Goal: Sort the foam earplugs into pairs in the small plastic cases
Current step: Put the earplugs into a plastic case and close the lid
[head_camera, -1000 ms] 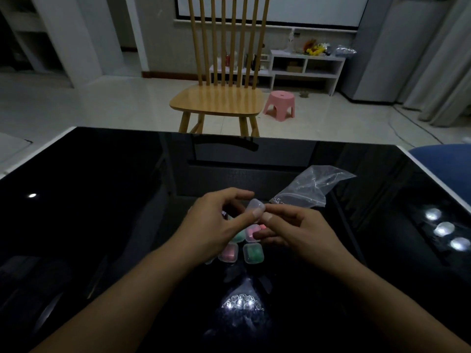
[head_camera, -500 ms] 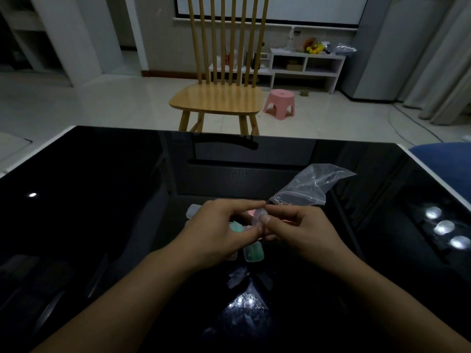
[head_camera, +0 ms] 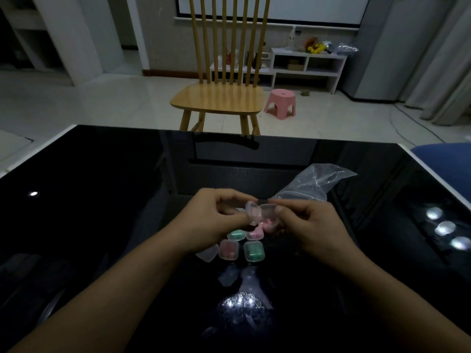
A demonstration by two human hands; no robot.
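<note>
Both hands busy on one little clear case, lid flipped open

Left hand pinches the lid, right hand grips the base of the open case just above the black glass table, pink earplugs inside, probably so it can be snapped shut. Below sit filled cases: two green cases, two pink cases, grouped close for easy reach. An empty plastic bag lies behind.
</note>
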